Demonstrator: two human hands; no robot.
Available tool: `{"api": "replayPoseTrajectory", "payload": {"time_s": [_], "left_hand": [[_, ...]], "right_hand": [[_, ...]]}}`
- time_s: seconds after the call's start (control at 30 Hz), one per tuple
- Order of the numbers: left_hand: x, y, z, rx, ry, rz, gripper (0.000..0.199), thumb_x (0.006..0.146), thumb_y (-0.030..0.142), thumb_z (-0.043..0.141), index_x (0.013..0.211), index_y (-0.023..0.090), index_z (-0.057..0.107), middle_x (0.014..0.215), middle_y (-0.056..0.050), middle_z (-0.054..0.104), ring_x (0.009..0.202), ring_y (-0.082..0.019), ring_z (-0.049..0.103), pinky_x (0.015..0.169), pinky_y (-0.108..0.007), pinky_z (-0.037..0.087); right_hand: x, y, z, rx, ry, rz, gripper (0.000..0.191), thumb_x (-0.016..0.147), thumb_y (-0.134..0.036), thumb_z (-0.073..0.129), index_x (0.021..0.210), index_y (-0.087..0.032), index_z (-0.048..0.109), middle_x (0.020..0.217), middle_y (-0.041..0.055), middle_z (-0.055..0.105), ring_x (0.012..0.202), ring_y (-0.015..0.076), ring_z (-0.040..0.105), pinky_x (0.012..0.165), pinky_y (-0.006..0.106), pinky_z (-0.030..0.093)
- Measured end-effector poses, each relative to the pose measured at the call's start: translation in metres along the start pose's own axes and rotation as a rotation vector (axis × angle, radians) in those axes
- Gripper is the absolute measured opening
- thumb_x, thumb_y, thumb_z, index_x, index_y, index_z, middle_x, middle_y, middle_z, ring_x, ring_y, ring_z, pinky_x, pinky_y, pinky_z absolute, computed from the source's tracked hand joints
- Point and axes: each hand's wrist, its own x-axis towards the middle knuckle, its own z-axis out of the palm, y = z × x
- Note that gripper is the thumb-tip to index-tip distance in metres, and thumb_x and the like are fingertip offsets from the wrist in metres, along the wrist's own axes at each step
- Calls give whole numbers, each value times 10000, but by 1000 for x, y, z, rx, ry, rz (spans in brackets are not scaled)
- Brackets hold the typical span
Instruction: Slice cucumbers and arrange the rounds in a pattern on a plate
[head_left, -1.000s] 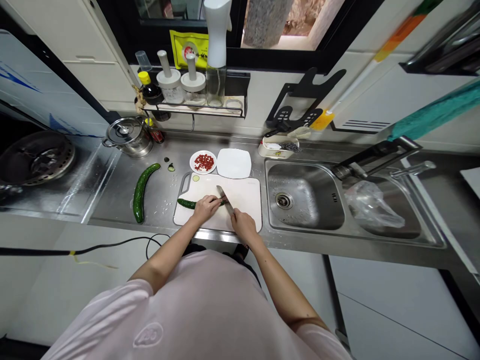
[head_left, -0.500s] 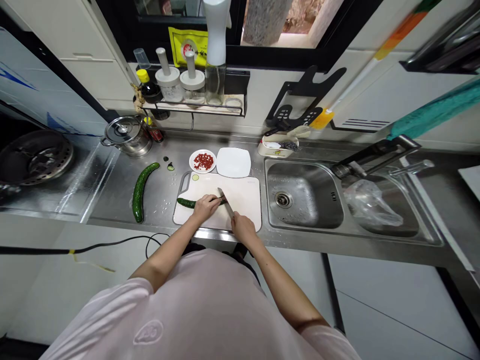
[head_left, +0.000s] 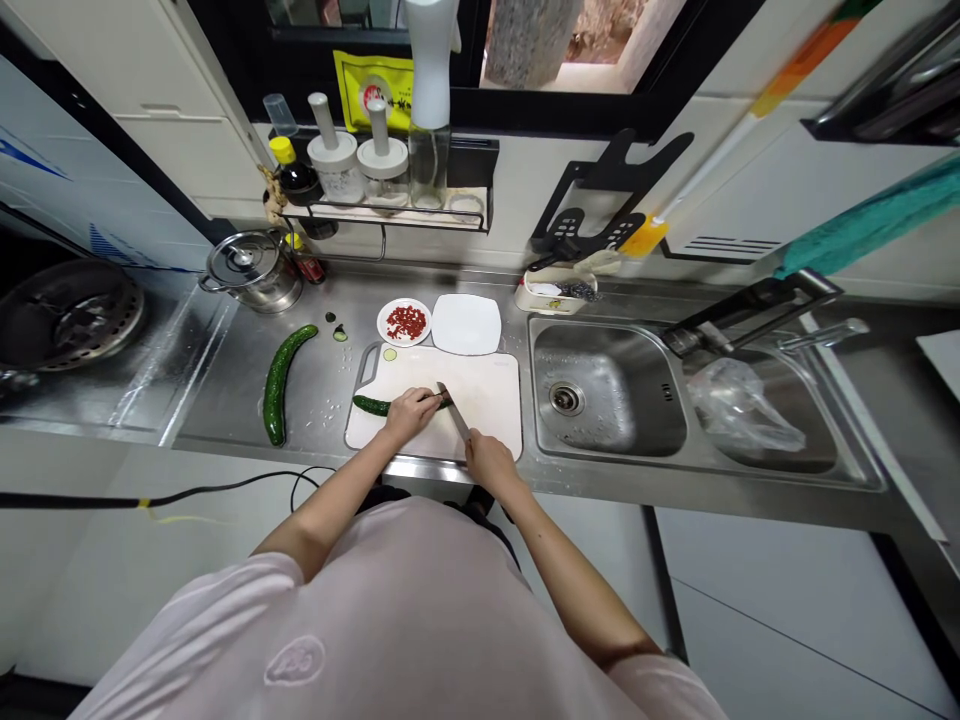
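My left hand (head_left: 410, 414) grips a dark green cucumber (head_left: 371, 405) lying on a white cutting board (head_left: 480, 385), with the hand covering its far end. My right hand (head_left: 490, 461) is closed around the handle of a kitchen knife (head_left: 454, 411). The blade stands on the board against my left fingers, by the cucumber's end. A pale cucumber slice (head_left: 390, 354) lies near the board's top edge. A whole curved cucumber (head_left: 277, 384) rests on the steel counter (head_left: 217, 400) left of the board, and small cut pieces (head_left: 340, 335) lie near it.
Behind the board are a round plate (head_left: 423, 336) of chopped red food and a white square plate (head_left: 466, 324). A steel sink (head_left: 607, 385) with a plastic bag (head_left: 742, 405) lies right. A lidded pot (head_left: 251, 272) stands left, below a shelf of bottles (head_left: 382, 215).
My right hand and the knife have shifted slightly toward me. My left hand stays on the cucumber. The whole view has drifted a little.
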Motion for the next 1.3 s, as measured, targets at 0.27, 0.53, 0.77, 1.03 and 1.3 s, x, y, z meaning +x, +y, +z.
{"api": "replayPoseTrajectory", "payload": {"time_s": [0.27, 0.53, 0.77, 1.03, 1.3], "left_hand": [[-1, 1, 1, 4, 13, -2, 280, 927, 345, 431, 1057, 283, 671, 971, -55, 641, 894, -155, 560, 733, -271, 464], [-2, -1, 4, 15, 8, 2, 273, 926, 331, 441, 1074, 286, 666, 990, -49, 647, 900, -163, 559, 743, -283, 455], [-1, -1, 2, 3, 0, 5, 271, 926, 333, 441, 1080, 288, 659, 988, -47, 645, 903, -161, 558, 743, -278, 454], [0, -1, 2, 6, -7, 9, 271, 929, 335, 434, 1061, 276, 663, 981, -47, 642, 905, -155, 555, 752, -271, 458], [-1, -2, 3, 18, -18, 16, 281, 937, 333, 417, 1066, 267, 658, 991, -49, 638, 909, -152, 553, 763, -272, 457]], "right_hand": [[9, -7, -3, 0, 7, -6, 201, 940, -204, 356, 1059, -160, 512, 918, 124, 668, 863, 227, 642, 694, 284, 397], [25, -13, -2, -6, 67, -29, 220, 949, -219, 337, 1046, -155, 523, 935, 127, 664, 884, 227, 636, 717, 290, 404], [15, -7, 1, -8, 32, -21, 215, 942, -219, 346, 1056, -160, 519, 923, 119, 666, 873, 226, 640, 705, 284, 403], [16, -7, 2, -17, 29, -20, 231, 940, -203, 333, 1059, -153, 525, 924, 127, 666, 876, 228, 641, 717, 291, 408], [29, -14, 0, -26, 58, -29, 231, 938, -191, 338, 1055, -142, 531, 944, 133, 665, 901, 231, 640, 738, 298, 424]]}}
